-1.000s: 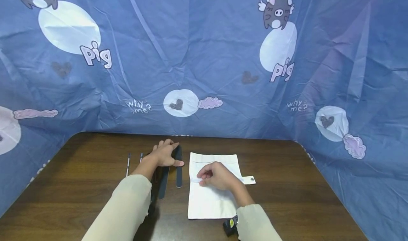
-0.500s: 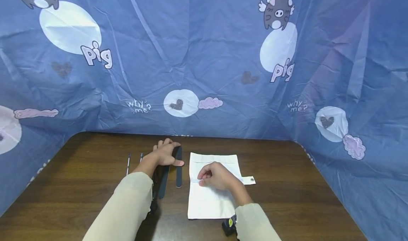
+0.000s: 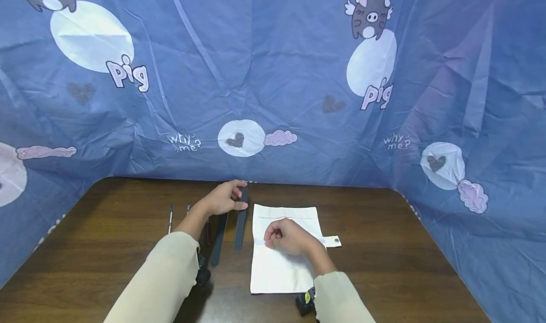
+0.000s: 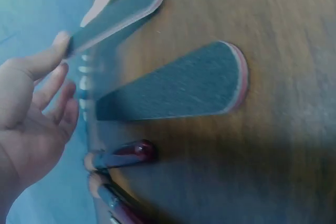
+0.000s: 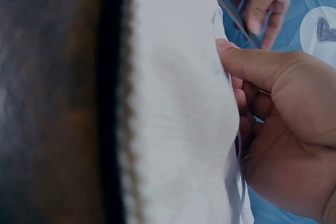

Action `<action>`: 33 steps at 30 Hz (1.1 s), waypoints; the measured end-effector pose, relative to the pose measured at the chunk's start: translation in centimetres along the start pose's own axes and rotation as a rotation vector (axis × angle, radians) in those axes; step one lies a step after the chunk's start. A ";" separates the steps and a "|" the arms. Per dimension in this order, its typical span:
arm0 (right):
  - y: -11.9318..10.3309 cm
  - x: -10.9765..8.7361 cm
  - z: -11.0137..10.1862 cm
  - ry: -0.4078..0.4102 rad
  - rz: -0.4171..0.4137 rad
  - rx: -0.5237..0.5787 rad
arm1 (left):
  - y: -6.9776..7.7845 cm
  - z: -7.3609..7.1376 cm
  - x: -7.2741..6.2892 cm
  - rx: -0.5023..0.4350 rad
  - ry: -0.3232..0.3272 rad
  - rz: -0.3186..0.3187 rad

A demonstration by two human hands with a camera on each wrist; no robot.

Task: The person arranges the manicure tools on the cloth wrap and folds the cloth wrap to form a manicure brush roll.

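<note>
My left hand [image 3: 223,198] pinches the far end of a dark grey nail file [image 3: 241,228] between thumb and fingers. In the left wrist view that nail file [image 4: 118,17] slants up from the table, its pinkish edge showing. A second, wider nail file [image 3: 219,242] lies just left of it. My right hand [image 3: 290,236] is over a white fabric pouch [image 3: 281,271] that lies spread flat. Seen from the right wrist, the thumb and fingers of that hand [image 5: 294,108] pinch the lip of the pouch's pocket [image 5: 184,87], lifting it a little.
Two slim sticks with dark tips [image 3: 171,218] lie at the left. Beside the wider file are dark red handles [image 4: 131,153] with pale ends. A snap strap [image 3: 334,241] sticks out from the pouch's right side. A blue printed cloth [image 3: 273,76] hangs behind the wooden table [image 3: 392,266].
My left hand has taken hold of the narrower nail file and raised its far end, tilting it slightly to the right. My right hand has stayed at the pouch.
</note>
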State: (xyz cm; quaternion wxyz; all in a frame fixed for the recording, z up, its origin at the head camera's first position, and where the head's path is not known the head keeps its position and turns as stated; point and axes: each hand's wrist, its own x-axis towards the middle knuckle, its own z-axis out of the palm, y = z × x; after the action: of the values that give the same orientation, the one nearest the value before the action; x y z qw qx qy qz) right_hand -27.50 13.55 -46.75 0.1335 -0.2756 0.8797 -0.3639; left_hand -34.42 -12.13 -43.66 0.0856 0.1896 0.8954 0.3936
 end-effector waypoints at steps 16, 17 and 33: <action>-0.6 0.2 -0.5 -0.086 0.045 0.081 | 1.8 -0.2 0.4 -0.707 0.197 -0.096; -0.6 0.2 -0.5 -0.085 0.047 0.078 | 1.9 0.1 0.5 -0.718 0.234 -0.102; -0.8 0.3 -0.4 -0.074 0.068 0.106 | 1.2 4.4 1.8 -0.825 0.459 -0.148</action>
State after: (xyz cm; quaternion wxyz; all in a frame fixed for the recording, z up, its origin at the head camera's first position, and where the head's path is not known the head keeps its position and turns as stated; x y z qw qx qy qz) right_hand -27.63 13.11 -45.88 0.1928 -0.2511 0.8625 -0.3949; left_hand -34.39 -7.71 -45.77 -0.0185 -0.0164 0.6712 0.7409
